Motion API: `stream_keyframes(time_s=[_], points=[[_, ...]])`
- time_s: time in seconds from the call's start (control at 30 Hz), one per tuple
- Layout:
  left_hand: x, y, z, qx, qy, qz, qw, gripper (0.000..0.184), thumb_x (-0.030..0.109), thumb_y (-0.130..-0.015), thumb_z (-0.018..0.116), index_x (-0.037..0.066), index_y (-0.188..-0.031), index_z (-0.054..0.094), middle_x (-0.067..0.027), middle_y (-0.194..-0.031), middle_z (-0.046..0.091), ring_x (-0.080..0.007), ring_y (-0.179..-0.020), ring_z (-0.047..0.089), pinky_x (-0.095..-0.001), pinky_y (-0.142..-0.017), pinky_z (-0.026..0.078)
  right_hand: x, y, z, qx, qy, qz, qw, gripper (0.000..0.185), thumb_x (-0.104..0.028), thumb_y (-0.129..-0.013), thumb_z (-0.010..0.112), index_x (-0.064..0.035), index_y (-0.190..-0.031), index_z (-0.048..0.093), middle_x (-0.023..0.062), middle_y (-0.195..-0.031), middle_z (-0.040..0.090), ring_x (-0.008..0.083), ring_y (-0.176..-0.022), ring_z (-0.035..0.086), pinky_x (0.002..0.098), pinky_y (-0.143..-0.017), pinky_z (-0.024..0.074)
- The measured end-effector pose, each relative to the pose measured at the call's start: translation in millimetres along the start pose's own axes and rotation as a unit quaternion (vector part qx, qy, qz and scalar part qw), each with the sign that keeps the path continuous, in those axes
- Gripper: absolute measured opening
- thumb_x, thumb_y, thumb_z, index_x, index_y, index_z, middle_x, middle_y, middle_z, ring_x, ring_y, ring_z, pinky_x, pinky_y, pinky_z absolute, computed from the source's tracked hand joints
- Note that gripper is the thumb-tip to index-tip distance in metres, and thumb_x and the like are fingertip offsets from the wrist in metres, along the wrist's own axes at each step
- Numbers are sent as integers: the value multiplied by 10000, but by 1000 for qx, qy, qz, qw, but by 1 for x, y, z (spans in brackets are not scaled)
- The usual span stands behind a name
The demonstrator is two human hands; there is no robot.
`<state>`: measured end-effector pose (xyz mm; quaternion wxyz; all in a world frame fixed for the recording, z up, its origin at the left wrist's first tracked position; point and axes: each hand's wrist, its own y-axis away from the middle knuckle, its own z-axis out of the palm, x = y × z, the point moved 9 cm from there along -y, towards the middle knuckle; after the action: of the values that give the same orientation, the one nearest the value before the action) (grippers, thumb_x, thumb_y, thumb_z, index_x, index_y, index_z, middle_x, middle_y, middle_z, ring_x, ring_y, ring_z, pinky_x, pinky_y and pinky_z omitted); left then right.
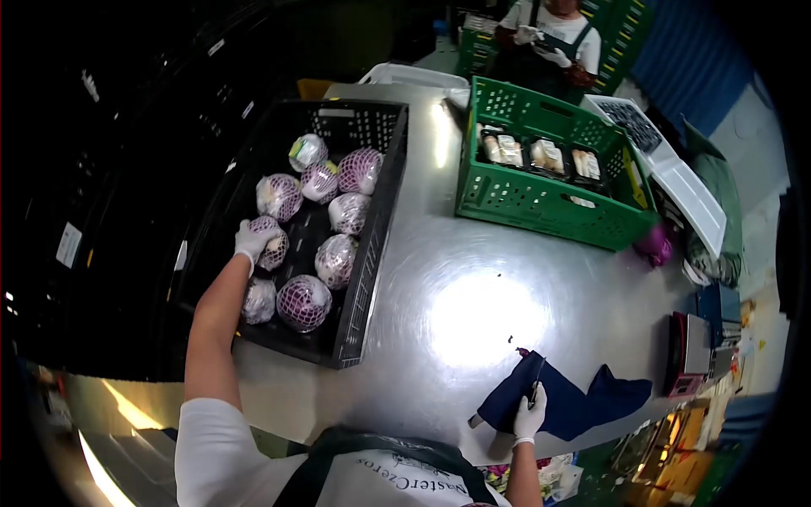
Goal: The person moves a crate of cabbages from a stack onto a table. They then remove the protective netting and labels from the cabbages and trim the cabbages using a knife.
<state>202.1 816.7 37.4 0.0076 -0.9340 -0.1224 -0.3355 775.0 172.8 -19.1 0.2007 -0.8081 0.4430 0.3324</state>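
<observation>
In white gloves, my left hand reaches into the black crate at the left. Its fingers curl over the side of a round head of produce in purple netting. Several similar round heads lie around it, in purple net or clear wrap, such as the netted head near the front. My right hand is closed around the dark handle of a small knife, its thin blade pointing away from me. Under that hand a dark blue cloth lies rumpled on the metal table.
A green crate with packed trays stands at the back right. Behind it a co-worker in gloves holds something dark. A purple net bundle and white boxes sit at the right. Dark crates rise at the left.
</observation>
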Motion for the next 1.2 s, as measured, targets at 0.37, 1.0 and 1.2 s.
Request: stream_keyframes(time_s=[0.37, 1.0, 1.2], points=[[223, 212, -63, -280, 469, 133, 827, 684, 259, -840, 685, 86, -1409, 347, -125, -1345, 464, -249, -1208, 501, -394, -966, 474, 4, 8, -10, 9, -121, 72, 990, 395, -29, -875, 583, -29, -1270, 564, 70, -1103, 634, 144, -810, 588, 258, -720, 478], [143, 480, 119, -543, 379, 13, 749, 756, 295, -820, 748, 33, -1385, 319, -143, -1295, 474, -213, -1205, 487, -328, -1005, 434, -126, 53, 12, -61, -188, -59, 978, 445, -121, -913, 598, -38, -1339, 500, 141, -1252, 564, 216, -1072, 581, 304, -884, 482], [131, 475, 116, -522, 382, -44, 762, 718, 311, -853, 699, 113, -1418, 303, -129, -1332, 455, -214, -1218, 489, -367, -936, 495, -210, 91, 39, -243, -365, -22, 899, 575, -160, -937, 593, -65, -1455, 362, 111, -1368, 490, 169, -1126, 541, 276, -893, 478]])
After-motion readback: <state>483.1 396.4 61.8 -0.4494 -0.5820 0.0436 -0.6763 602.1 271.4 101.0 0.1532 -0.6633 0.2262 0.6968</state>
